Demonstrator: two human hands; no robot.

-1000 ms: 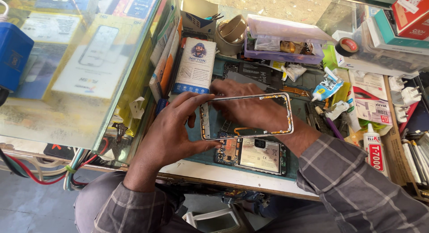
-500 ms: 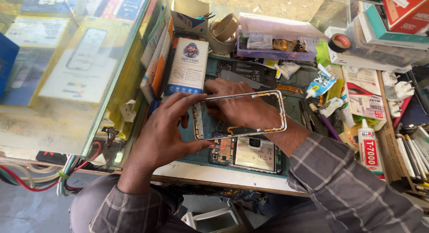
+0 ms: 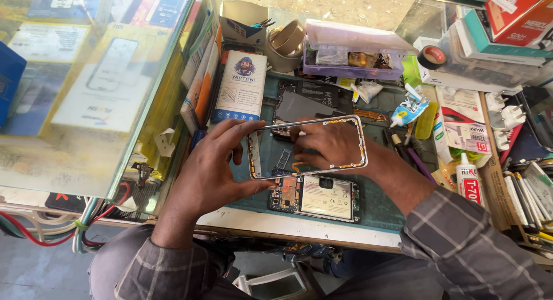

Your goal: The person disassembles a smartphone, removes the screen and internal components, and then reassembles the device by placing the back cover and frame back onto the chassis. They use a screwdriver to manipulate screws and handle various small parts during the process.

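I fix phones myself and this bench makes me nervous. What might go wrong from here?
1. The thin phone frame is gripped by the left hand at one end only; it may bend or twist.
2. The right hand reaches through the frame, so its edge might catch on the fingers.
3. The opened phone lies exposed just below; a dropped frame could hit its board. The glue bottle stands close by too.

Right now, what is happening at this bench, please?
A person holds a thin phone frame above a green mat. The left hand grips its left end; the right hand is behind it, seen through the opening. An opened phone lies on the mat just below.
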